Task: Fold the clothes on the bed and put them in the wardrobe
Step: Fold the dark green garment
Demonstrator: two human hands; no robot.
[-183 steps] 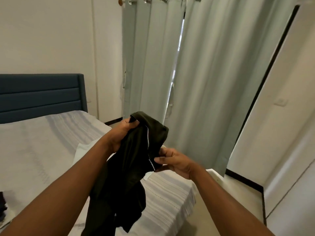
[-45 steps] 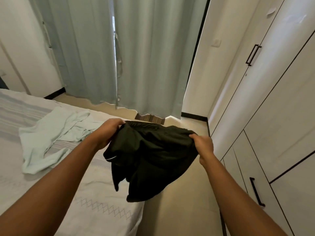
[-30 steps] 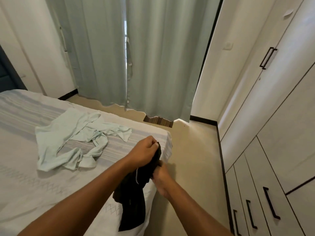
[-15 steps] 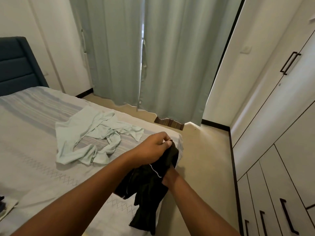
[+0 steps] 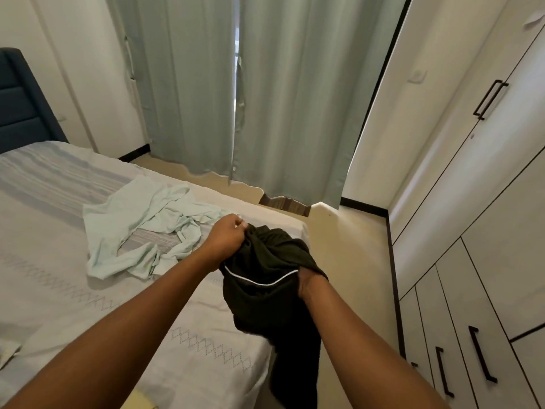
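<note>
White embroidered bedsheet (image 5: 73,314) lies free at eight o'clock; crumpled pale-green garment (image 5: 126,219) blocks ten, hanging black garment (image 5: 265,305) the centre, white wardrobe (image 5: 472,219) three.

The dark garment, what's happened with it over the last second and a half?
It was held spread wide between both hands; the hands have since come together, and the dark garment now hangs bunched. The left hand grips its top, while the right hand has gone under the fabric, fingers hidden. The pale green garment lies crumpled on the bed as before; the wardrobe stays closed.
</note>
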